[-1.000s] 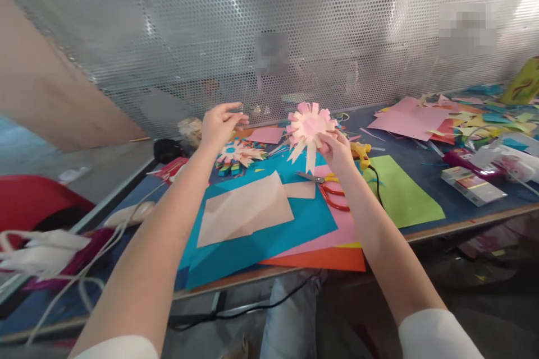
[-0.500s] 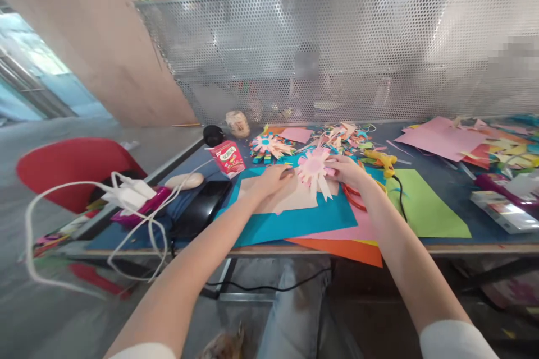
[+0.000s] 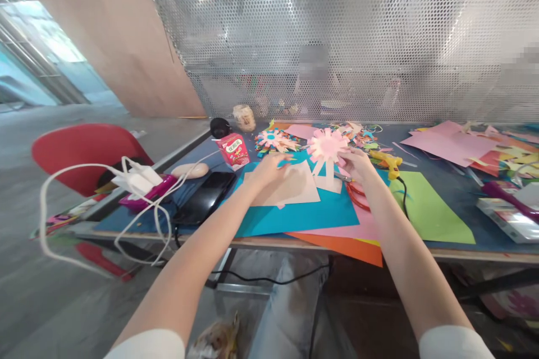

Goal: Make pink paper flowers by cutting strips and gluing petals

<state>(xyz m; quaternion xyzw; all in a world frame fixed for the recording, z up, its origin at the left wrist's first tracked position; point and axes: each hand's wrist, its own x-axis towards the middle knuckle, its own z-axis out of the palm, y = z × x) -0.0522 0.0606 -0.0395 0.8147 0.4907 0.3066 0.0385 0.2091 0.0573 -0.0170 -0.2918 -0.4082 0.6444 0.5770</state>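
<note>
My right hand (image 3: 357,164) is closed on a pink paper flower (image 3: 326,147) and holds it just above the table. My left hand (image 3: 269,170) rests with curled fingers on a beige paper sheet (image 3: 290,188); whether it grips anything is unclear. The beige sheet lies on a blue sheet (image 3: 303,213). Red-handled scissors (image 3: 357,195) lie under my right wrist. A second, multicoloured paper flower (image 3: 273,141) lies farther back on the table.
A yellow glue gun (image 3: 385,160), a green sheet (image 3: 425,210), pink sheets (image 3: 446,143) and paper scraps lie to the right. A red carton (image 3: 234,151), a black phone (image 3: 206,205) and white cables (image 3: 138,185) sit left. A perforated metal screen (image 3: 357,50) backs the table; a red chair (image 3: 80,154) stands left.
The view swung left and back. My left hand came down from the air onto the beige sheet. My right hand lowered the pink flower toward the table, then lifted it slightly.
</note>
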